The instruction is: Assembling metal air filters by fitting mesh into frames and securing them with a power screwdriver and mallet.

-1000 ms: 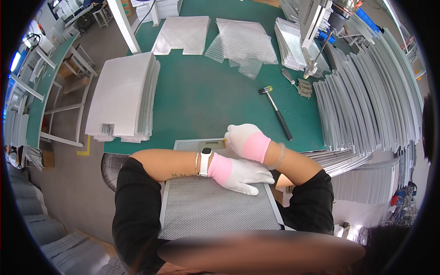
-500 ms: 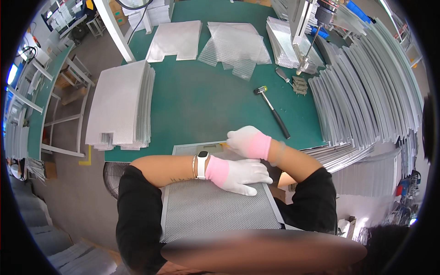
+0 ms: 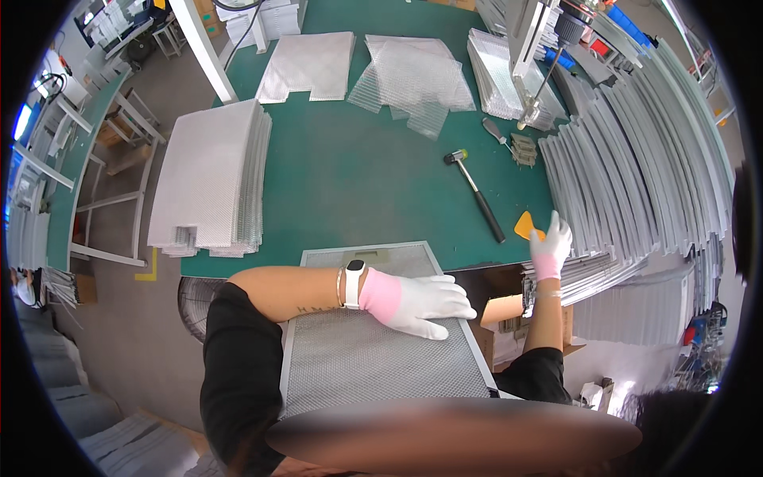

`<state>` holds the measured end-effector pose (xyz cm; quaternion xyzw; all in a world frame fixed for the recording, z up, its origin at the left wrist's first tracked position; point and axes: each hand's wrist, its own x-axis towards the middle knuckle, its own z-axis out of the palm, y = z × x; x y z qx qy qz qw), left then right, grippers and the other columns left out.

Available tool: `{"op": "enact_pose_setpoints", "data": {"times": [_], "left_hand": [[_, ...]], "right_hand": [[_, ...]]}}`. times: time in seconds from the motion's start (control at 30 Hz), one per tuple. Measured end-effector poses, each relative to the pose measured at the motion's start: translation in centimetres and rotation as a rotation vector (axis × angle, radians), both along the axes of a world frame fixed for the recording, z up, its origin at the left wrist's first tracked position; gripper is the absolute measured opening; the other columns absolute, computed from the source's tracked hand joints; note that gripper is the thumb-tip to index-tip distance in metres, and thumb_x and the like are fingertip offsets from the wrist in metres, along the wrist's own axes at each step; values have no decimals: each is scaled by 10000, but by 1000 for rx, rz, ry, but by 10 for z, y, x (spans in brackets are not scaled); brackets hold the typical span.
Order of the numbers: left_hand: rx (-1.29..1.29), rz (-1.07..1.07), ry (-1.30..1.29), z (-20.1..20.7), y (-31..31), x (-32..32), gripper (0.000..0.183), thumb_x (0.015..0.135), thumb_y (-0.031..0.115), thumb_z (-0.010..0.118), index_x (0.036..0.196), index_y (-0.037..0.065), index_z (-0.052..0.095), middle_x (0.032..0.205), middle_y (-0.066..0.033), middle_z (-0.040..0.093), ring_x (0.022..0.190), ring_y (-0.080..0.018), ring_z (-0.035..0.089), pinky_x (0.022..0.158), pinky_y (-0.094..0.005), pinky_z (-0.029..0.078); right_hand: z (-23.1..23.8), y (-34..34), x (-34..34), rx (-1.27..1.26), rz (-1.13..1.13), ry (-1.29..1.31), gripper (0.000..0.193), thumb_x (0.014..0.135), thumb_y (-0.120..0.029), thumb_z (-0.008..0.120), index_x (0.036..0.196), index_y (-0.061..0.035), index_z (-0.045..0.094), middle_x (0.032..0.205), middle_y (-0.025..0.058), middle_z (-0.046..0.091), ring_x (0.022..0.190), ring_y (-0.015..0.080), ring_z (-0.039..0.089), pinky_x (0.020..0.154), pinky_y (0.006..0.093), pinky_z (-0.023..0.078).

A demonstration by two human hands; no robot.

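A framed metal mesh filter panel reaches from the table's front edge back toward my body, with a small recessed plate at its far end. My left hand, in a white glove with a pink cuff, lies flat across the mesh with its fingers stretched toward the right frame edge. Over the table's front right edge, my gloved right hand has a small orange-yellow plastic scraper between thumb and fingers. The scraper's blade points left; whether it touches the table cannot be made out.
A mallet, a screwdriver and small metal parts lie on the green table. Mesh sheets are stacked at left, with more behind. Many metal frames stand at right, near an upright tool.
My right hand has swung right, away from the panel's far end, carrying the scraper to the table's right side. The small recessed plate is now uncovered. My left hand stays nearly still.
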<state>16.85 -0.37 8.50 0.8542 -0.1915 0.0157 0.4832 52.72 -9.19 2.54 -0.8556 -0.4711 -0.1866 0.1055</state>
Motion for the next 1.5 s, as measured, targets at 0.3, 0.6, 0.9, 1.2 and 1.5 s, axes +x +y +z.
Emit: {"op": "enact_pose_setpoints", "data": {"times": [0.3,0.6,0.9,1.2,1.5], "left_hand": [[129,100,206,59,38,-45,702,893,400,687,1397,-47,489,1405,-233,522,1334,-390,458,1158,-456,323],[-343,127,-141,8,14,-225,628,897,432,690,1317,-21,581,1332,-243,587,1268,-459,520,1066,-596,356],[-156,561,-621,49,4,-195,310,919,254,600,1023,-34,652,1009,-229,660,932,-395,616,803,-527,470],[-345,1565,-853,57,49,-147,156,877,-9,624,1029,-31,651,960,-88,658,875,-157,602,834,-291,472],[-408,1584,-738,61,57,-144,184,910,7,619,1089,-36,627,1005,-40,635,913,-106,569,841,-260,460]], "right_hand": [[67,14,-174,-101,1492,679,365,702,-74,692,1064,-39,665,1070,113,690,1013,331,656,890,408,528],[45,10,-177,-97,1509,651,256,783,-80,643,1029,-71,711,1010,103,719,969,293,694,856,376,559],[67,47,-165,-169,1376,1061,282,899,-172,604,1120,-50,729,1013,134,738,1000,253,701,909,321,536],[85,74,-193,492,1177,1097,434,893,-79,638,1291,73,550,1184,178,636,1103,292,609,996,386,453],[74,108,-203,910,1075,503,339,1018,-120,375,1238,117,477,1056,174,548,902,269,530,825,359,442]]}}
